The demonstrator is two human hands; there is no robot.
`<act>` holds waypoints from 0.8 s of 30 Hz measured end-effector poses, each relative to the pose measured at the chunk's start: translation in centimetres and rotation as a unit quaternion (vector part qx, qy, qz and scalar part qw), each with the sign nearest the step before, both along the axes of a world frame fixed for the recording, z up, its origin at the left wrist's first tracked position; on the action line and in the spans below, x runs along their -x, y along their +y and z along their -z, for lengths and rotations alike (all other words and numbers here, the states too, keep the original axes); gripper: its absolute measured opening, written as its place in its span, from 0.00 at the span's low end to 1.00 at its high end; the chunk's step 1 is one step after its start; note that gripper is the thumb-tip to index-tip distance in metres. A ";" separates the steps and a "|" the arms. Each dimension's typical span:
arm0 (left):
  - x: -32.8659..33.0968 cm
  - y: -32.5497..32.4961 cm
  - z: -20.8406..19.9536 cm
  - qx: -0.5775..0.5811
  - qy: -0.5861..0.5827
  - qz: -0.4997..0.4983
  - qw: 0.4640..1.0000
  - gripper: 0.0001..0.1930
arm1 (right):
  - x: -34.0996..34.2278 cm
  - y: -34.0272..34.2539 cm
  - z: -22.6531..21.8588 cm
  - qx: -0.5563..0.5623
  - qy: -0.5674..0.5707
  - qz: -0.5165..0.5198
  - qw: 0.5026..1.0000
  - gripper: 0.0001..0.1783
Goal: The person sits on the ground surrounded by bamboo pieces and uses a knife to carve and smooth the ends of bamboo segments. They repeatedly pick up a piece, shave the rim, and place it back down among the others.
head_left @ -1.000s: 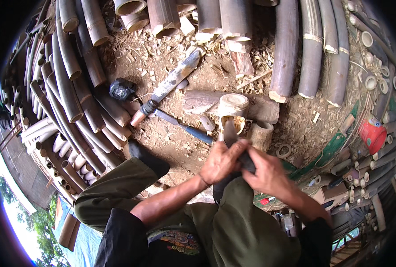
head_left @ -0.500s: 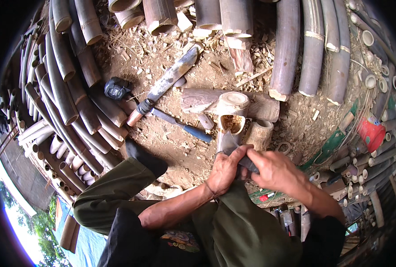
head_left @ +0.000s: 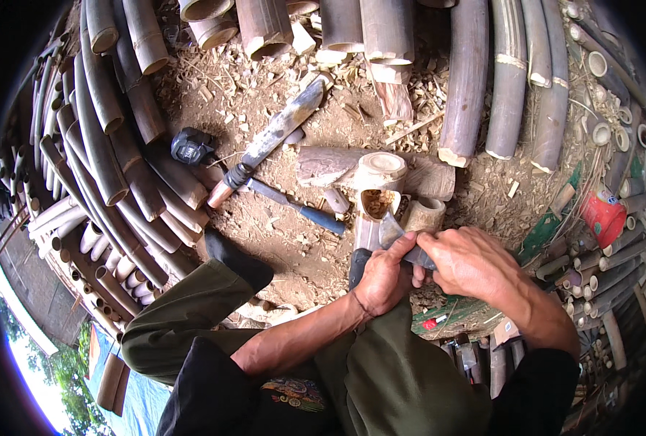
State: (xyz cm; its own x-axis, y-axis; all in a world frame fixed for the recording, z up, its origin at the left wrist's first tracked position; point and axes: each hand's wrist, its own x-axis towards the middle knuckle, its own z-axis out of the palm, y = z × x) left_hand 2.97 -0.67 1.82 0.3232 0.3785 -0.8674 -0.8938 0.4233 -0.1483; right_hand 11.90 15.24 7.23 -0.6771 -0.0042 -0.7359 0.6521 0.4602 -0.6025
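A pale bamboo section lies in front of me, with a rough hollow cut into its upper side. A dark-covered foot rests against its near end. My right hand is closed round the dark grip of a broad grey-bladed knife. The blade tip is by the near edge of the hollow; whether it touches cannot be told. My left hand is closed at the knife too, thumb along the blade beside my right hand's fingers. Its lower fingers are partly hidden.
A wooden block lies behind the bamboo, with a short bamboo stub at its right. To the left are a blue-handled knife, a long mallet-like stick and a tape measure. Bamboo poles ring the shaving-strewn ground.
Both hands have shifted to the right with the knife, and its blade now slants more across the bamboo. The bamboo section has stayed in place.
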 end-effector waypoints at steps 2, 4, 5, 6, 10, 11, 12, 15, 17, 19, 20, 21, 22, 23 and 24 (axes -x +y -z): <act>1.1 -0.1 -0.8 0.040 0.069 0.076 0.994 0.18 | -0.2 -1.0 0.2 0.034 -0.018 0.040 0.998 0.12; 3.0 0.1 -2.0 0.027 0.159 0.223 0.961 0.18 | -1.1 -3.7 0.8 0.105 0.008 0.137 0.985 0.16; 3.3 -1.1 -1.3 -0.147 0.423 0.298 0.843 0.18 | -1.3 -6.0 1.3 0.079 0.065 0.199 0.975 0.16; 3.7 -2.5 -0.7 -0.306 0.637 0.333 0.625 0.17 | -1.1 -8.1 1.5 0.052 0.123 0.258 0.957 0.17; 5.2 0.8 -4.8 -0.116 0.243 0.232 0.935 0.17 | -0.1 -5.5 -2.5 -0.018 0.092 0.189 0.977 0.17; 4.3 1.0 -4.0 -0.200 0.300 0.249 0.899 0.20 | -0.1 -4.2 -2.5 -0.052 0.070 0.140 0.986 0.17; 3.2 0.7 -2.2 -0.127 0.115 0.126 0.977 0.20 | 0.2 -2.8 -2.8 -0.097 0.055 0.076 0.991 0.15; 0.4 1.4 -1.0 -0.013 -0.088 -0.068 0.994 0.21 | 0.0 -1.0 -1.8 -0.128 0.048 -0.013 0.991 0.11; 0.3 0.2 -0.6 -0.025 -0.047 -0.031 0.998 0.19 | 0.1 -0.4 -0.9 -0.041 0.043 -0.001 0.998 0.12; 0.8 0.6 -1.1 0.032 0.023 0.022 0.999 0.18 | 0.3 -0.5 -0.5 0.026 -0.008 0.021 0.999 0.13; 1.2 0.7 -1.2 0.030 0.056 0.066 0.996 0.19 | 0.3 -0.8 -0.2 0.039 -0.008 0.047 0.998 0.14; 1.7 0.7 -1.2 0.027 0.089 0.109 0.990 0.21 | 0.0 -1.4 0.0 0.052 -0.007 0.072 0.996 0.14; 2.3 0.5 -1.4 0.026 0.121 0.154 0.980 0.22 | -0.3 -2.5 0.3 0.067 -0.008 0.099 0.993 0.14; 2.9 0.9 -2.0 0.034 0.158 0.204 0.966 0.24 | -0.9 -3.9 0.9 0.085 -0.004 0.154 0.984 0.15; 3.3 0.7 -1.8 0.016 0.180 0.233 0.955 0.24 | -1.0 -4.8 1.1 0.099 0.002 0.198 0.975 0.15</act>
